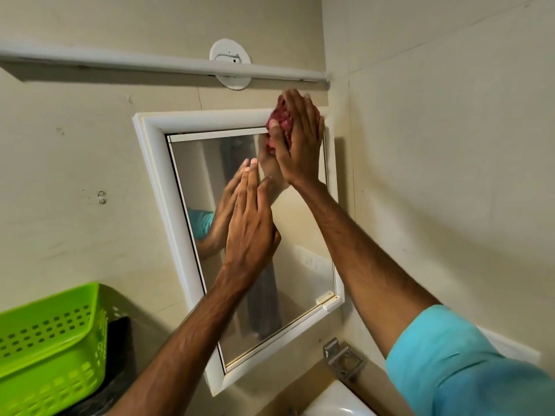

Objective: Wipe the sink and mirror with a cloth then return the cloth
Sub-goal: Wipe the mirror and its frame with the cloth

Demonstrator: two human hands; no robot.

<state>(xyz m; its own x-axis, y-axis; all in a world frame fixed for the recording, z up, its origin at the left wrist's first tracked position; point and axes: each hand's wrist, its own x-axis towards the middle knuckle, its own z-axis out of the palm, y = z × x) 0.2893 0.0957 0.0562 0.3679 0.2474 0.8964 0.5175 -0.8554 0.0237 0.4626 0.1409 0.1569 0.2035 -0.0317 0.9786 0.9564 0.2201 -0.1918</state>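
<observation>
A mirror (303,265) in a white frame (159,187) hangs on the beige wall. My right hand (300,139) presses a bunched red cloth (280,121) against the mirror's top right corner, where glass meets frame. My left hand (250,226) lies flat on the glass near the middle, fingers together and pointing up, with nothing in it. Both hands are reflected in the glass. Only the white rim of the sink (339,400) shows at the bottom edge.
A white tube light (150,66) runs across the wall above the mirror. A green plastic basket (51,346) sits at lower left on something dark. A metal holder (345,360) is fixed to the wall below the mirror. The side wall stands close on the right.
</observation>
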